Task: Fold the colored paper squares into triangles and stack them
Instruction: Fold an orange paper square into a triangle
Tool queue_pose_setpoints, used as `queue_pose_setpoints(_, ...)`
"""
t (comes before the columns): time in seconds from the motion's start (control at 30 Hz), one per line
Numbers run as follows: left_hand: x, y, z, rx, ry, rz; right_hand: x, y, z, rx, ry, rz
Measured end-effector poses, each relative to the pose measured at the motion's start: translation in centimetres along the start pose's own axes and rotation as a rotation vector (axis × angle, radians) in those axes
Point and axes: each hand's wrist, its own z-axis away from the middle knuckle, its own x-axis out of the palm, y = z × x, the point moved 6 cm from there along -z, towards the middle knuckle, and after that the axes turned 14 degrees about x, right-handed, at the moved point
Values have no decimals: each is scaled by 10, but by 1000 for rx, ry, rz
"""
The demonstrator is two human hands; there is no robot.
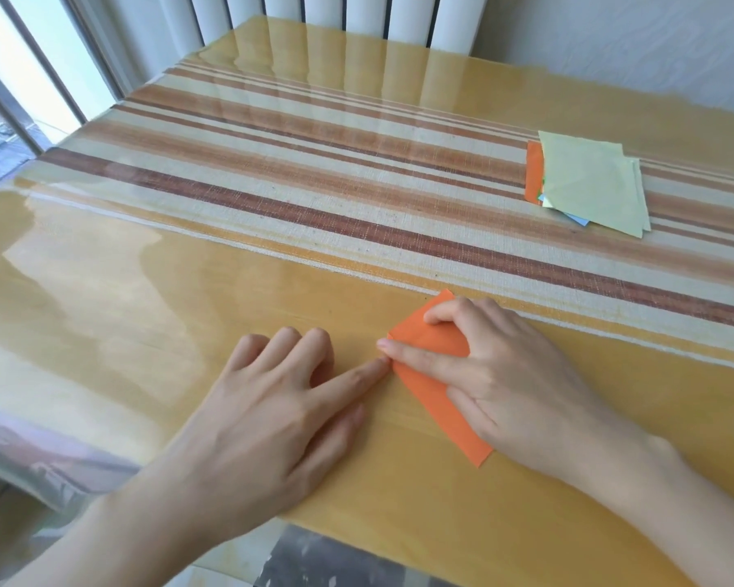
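Note:
An orange paper, folded over, lies flat on the yellow table near the front edge. My right hand rests on top of it, fingers spread, with the index finger pressing along its left fold edge. My left hand lies on the table just left of the paper, its index fingertip touching the paper's left corner beside my right index fingertip. At the far right sits a loose pile of paper squares: pale green on top, with orange and blue edges showing underneath.
A striped cloth runner crosses the table under a glossy clear cover. A white radiator stands behind the table. A window with bars is at the left. The table's front edge runs just below my wrists.

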Motion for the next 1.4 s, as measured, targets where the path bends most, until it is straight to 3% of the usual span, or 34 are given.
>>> queue_pose_setpoints(0.2, -1, 2, 0, -3, 0, 0, 5, 2, 0, 62, -1, -23)
queue_pose_setpoints(0.3, -4, 1, -5, -36, 66, 97, 1, 14, -3, 168, -38, -354)
queue_pose_setpoints(0.37, -8, -3, -14, -137, 171, 279, -2, 27, -11, 222, -53, -492)
queue_pose_setpoints(0.43, -5, -14, -22, -327, 292, 505, 1, 38, -21, 226, -91, -441)
queue_pose_setpoints(0.5, -1, -22, -27, -455, 384, 487, 5, 43, -26, 215, -113, -385)
queue_pose_setpoints(0.6, 4, -18, -33, -499, 337, 373, 7, 43, -25, 204, -71, -413)
queue_pose_setpoints(0.73, 6, -15, -36, -432, 333, 413, -4, 40, -23, 169, 15, -474)
queue_pose_setpoints(0.87, 3, -7, -38, -244, 293, 467, -11, 37, -13, 37, 93, -350)
queue_pose_setpoints(1.03, -2, 5, -31, -13, 190, 203, -12, 30, 12, -75, 105, -95)
queue_pose_setpoints(1.2, -2, 16, -24, 73, 161, 43, -11, 6, 15, -7, 40, 150)
queue_pose_setpoints(1.4, -1, 13, -19, 49, 163, 36, -9, 29, 11, 176, 52, 167)
